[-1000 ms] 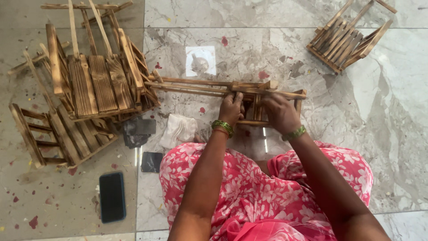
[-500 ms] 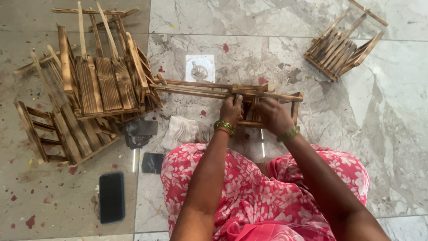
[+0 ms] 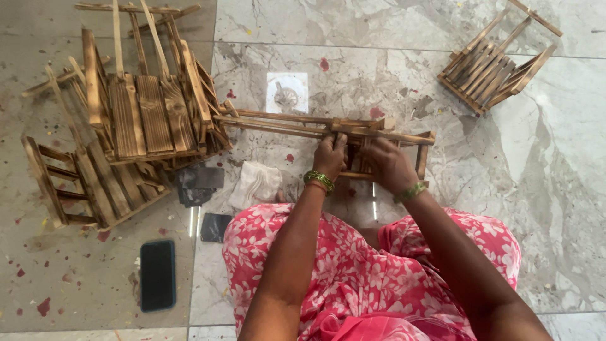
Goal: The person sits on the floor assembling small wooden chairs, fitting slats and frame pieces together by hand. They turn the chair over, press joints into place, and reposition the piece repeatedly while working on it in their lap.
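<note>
Nearest the camera is the person's lap, covered in a pink dress with white flowers, and both bare forearms reach forward from it. On the floor to the left of the lap lies a black phone, face up on a grey tile. A little farther on, a small dark square and a crumpled white cloth sit just beside the knee, with a dark grey rag next to the cloth.

The left hand, with green bangles at the wrist, and the right hand, also with a green bangle, are close together on the same piece. Each is closed around part of a small wooden frame of thin burnt-looking slats, which lies on the marble floor straight ahead of the person. The left hand grips its long rails near the middle; the right hand covers the shorter end part, and its fingers are largely hidden. The rails run off to the left until they touch a pile of finished slatted wooden racks, stacked and leaning on one another.

Beyond the frame a small white packet lies flat on the tile. Far right, well apart, stands another slatted wooden rack.
</note>
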Tool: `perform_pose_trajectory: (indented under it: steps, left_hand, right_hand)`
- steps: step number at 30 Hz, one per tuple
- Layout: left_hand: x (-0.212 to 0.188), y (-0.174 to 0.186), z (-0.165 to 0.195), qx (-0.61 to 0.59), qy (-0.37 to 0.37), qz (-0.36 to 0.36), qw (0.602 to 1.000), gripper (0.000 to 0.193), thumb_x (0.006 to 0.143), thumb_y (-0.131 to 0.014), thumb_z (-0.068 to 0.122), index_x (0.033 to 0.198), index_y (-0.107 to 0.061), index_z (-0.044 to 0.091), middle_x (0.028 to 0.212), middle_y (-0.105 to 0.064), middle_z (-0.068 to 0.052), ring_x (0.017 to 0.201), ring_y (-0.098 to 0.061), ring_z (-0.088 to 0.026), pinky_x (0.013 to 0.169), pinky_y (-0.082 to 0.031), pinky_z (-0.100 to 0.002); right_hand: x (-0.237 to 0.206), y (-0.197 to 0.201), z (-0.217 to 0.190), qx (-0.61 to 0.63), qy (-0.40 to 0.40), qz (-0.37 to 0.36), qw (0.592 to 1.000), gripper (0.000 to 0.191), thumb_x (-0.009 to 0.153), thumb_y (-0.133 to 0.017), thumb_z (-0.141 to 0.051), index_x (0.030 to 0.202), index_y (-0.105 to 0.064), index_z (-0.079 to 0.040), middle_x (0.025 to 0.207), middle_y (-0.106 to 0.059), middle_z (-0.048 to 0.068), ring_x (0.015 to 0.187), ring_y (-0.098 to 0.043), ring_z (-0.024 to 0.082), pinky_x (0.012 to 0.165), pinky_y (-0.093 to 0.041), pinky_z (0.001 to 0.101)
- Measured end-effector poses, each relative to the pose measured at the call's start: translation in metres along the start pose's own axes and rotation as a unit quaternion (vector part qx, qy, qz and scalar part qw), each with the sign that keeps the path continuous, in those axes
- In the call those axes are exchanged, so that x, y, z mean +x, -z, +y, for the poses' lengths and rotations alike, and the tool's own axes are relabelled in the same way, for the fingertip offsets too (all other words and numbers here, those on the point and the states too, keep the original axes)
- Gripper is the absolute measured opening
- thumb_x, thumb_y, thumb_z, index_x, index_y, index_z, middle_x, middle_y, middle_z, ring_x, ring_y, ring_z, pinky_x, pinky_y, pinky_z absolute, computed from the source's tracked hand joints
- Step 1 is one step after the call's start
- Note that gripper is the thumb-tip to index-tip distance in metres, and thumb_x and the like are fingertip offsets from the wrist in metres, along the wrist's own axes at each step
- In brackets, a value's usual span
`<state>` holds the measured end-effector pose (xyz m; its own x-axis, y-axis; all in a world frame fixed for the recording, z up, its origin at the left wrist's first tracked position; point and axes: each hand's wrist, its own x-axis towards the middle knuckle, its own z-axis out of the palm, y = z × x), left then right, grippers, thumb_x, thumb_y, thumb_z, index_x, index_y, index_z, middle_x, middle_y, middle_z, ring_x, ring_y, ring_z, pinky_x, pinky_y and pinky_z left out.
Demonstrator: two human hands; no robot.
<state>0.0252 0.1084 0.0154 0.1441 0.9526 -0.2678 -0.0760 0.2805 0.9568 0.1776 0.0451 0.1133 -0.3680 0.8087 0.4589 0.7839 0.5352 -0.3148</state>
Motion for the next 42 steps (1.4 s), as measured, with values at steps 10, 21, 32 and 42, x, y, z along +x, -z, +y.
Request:
perform_pose_trajectory:
  steps: [10,21,32,42]
  left_hand:
    - [-0.008,0.003,0.008,-0.058,0.022,-0.027,0.998,0.034,0.103,-0.063,0.033,0.104,-0.067,0.0,0.064,-0.059,-0.003,0.046,-0.053,-0.009,0.041,-0.043,-0.027]
    - [-0.01,0.004,0.014,-0.059,-0.006,-0.018,0.998,0.03,0.101,-0.062,0.03,0.107,-0.066,0.001,0.067,-0.06,0.0,0.048,-0.055,-0.008,0.041,-0.045,-0.026]
    - [-0.009,0.009,0.008,-0.024,0.0,-0.008,1.0,0.029,0.103,-0.062,0.032,0.101,-0.067,0.003,0.063,-0.059,-0.002,0.045,-0.053,-0.01,0.041,-0.046,-0.024]
    - [-0.011,0.012,0.012,-0.047,0.011,-0.021,0.999,0.028,0.102,-0.06,0.032,0.103,-0.066,0.004,0.065,-0.058,0.0,0.047,-0.052,-0.007,0.041,-0.045,-0.024]
  right_hand:
    - [0.013,-0.011,0.026,-0.055,-0.007,0.021,0.998,0.012,0.106,-0.062,-0.008,0.102,-0.074,-0.007,0.097,-0.075,0.007,0.075,-0.068,0.013,0.055,-0.055,0.0222]
    - [0.0,-0.007,0.02,-0.067,0.017,-0.013,0.998,0.012,0.102,-0.062,-0.005,0.104,-0.074,-0.006,0.09,-0.072,0.007,0.077,-0.069,0.019,0.059,-0.059,0.027]
    - [-0.029,-0.02,0.021,-0.045,-0.028,-0.082,0.995,0.014,0.1,-0.064,-0.008,0.102,-0.077,-0.012,0.091,-0.075,0.003,0.072,-0.07,0.013,0.055,-0.059,0.0257]
    - [-0.027,-0.01,0.017,-0.101,-0.056,-0.052,0.992,0.013,0.101,-0.066,-0.025,0.102,-0.077,-0.018,0.084,-0.072,-0.004,0.054,-0.06,0.01,0.041,-0.046,0.0272]
